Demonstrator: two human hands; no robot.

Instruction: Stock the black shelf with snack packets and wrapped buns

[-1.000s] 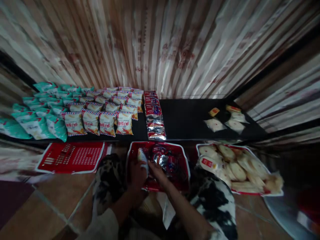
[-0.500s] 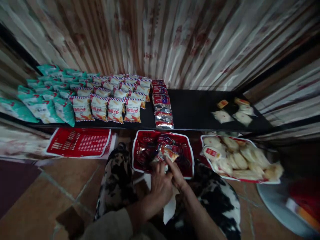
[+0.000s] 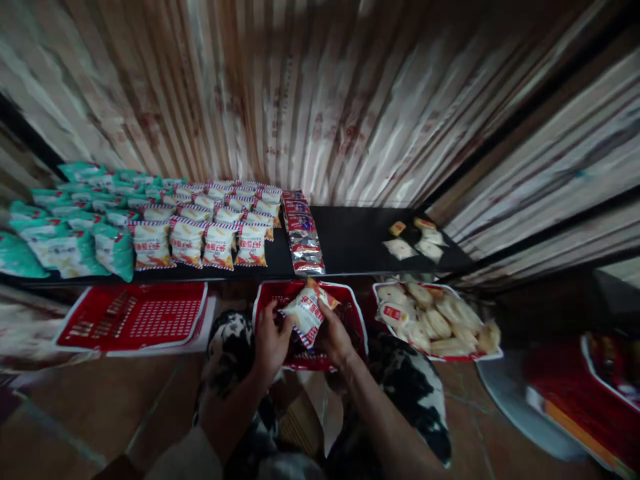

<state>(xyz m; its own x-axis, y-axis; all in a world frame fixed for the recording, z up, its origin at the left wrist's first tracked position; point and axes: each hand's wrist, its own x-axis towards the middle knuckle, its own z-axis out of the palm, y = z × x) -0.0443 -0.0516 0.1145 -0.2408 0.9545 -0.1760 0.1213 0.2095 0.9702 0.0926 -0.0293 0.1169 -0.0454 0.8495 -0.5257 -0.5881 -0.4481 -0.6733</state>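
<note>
Middle basket [image 3: 311, 363] part-hidden (behind packet [image 3: 307, 311]), curtain [image 3: 320, 107] blurred

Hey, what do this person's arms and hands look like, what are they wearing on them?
The left hand and right hand are gloveless, with no rings or watch that I can make out in the dim light. The left forearm comes out of a pale greyish sleeve; the right forearm is bare as far as it shows.

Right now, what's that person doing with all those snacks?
The person's right hand holds a white snack packet above a red basket. The left hand is open beside the packet; whether it touches is unclear. On the black shelf, similar packets stand in rows between green bags and a line of shiny red packets.
</note>
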